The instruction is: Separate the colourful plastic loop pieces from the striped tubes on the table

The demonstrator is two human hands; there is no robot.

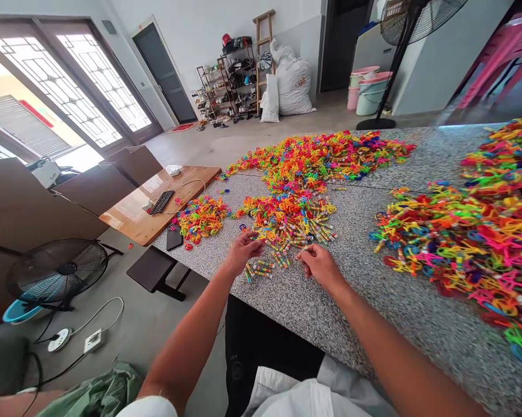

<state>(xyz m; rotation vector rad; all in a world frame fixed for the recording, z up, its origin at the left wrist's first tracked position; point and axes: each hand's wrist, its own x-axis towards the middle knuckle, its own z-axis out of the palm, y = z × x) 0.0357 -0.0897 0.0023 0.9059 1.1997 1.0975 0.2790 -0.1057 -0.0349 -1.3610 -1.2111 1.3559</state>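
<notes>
My left hand is at the near edge of a pile of small bright plastic pieces. Its thumb and fingers are pinched together, and what they hold, if anything, is too small to make out. Across from it, my right hand is curled with the fingertips together; its contents cannot be made out either. Between the hands and just beyond them lie several small printed tubes in yellow and green with pale ends. A few more tubes rest beside my left wrist on the speckled stone tabletop.
Larger heaps of coloured pieces lie at the back and right. A smaller heap sits left, beside a dark phone. A wooden table bears a keyboard. A black stool and floor fan stand left.
</notes>
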